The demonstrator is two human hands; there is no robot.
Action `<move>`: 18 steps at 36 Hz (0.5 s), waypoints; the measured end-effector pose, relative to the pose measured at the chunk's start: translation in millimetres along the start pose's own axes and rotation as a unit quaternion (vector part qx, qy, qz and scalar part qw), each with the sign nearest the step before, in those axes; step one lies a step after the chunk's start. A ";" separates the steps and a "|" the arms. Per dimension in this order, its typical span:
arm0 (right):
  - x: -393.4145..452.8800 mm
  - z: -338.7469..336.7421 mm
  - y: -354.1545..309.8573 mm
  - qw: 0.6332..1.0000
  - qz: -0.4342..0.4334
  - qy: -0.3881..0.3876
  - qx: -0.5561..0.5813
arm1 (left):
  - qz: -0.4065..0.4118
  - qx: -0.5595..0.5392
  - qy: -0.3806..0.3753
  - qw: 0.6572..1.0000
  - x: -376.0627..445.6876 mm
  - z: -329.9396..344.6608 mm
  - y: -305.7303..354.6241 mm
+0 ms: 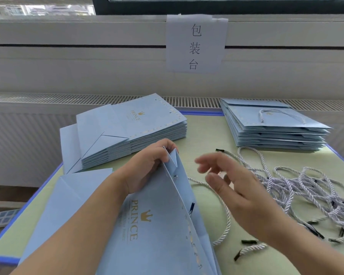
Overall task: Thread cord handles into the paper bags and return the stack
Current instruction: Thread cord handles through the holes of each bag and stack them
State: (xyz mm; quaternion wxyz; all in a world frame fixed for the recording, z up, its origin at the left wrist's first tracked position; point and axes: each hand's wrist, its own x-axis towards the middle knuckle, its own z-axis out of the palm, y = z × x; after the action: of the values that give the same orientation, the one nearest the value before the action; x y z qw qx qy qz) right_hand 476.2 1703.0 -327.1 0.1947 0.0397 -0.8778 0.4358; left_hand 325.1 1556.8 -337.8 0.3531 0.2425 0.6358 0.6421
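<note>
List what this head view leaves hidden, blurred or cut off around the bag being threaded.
1. Right hand: motion-blurred, so whether it pinches a cord is unclear.
2. Held bag: its bottom is cut off by the lower frame edge; the left hand covers part of its top corner.
3. Small print under the bag's logo: too small to read.
4. Loose cords: tangled, so they cannot be counted.

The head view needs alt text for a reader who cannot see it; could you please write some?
A person's left hand grips the top edge of a light blue paper bag while the right hand hovers open beside it. Loose white cords lie to the right on the table; two stacks of flat bags sit behind.
</note>
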 end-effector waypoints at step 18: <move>42.2 -26.9 18.3 0.875 0.228 -0.188 0.384 | 0.013 -0.018 -0.011 1.000 1.4 -4.5 -2.9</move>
State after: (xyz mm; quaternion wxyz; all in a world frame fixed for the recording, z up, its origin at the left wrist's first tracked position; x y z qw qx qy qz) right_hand 441.3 1739.4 -310.3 -0.1098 -0.0090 -0.6465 0.7549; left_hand 321.2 1554.8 -341.2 0.3563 0.2512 0.6169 0.6553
